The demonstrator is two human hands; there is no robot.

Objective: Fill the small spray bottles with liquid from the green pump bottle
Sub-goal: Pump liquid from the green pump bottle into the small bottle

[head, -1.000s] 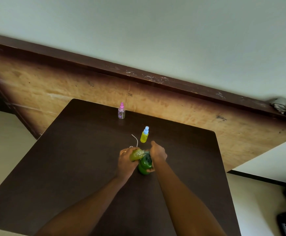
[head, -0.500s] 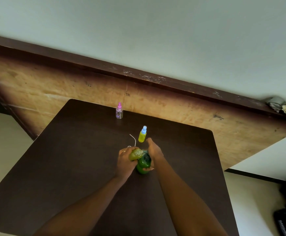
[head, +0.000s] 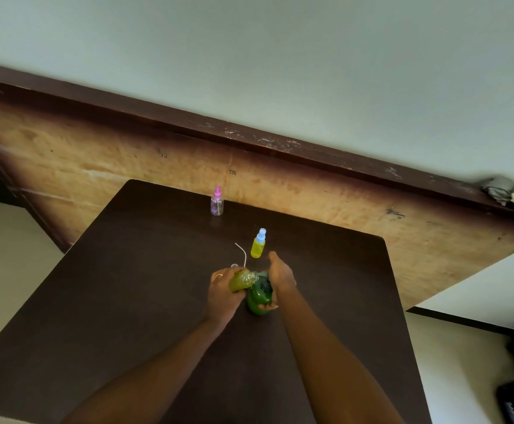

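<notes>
One small bottle (head: 242, 280) (uncapped, yellow-green) tilts toward the green pump bottle (head: 260, 298).

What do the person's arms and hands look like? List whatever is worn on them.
The left forearm and right forearm are bare, with no sleeves in view. The left hand wears a thin ring on one finger; the right hand shows nothing worn. No gloves, watch or bracelet visible.

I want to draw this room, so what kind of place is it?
Probably a plain room in somebody's home, though I can't be sure. There's a dark table beside a worn wooden board, a pale painted wall, and crumpled rags left on the board's top edge.
</notes>
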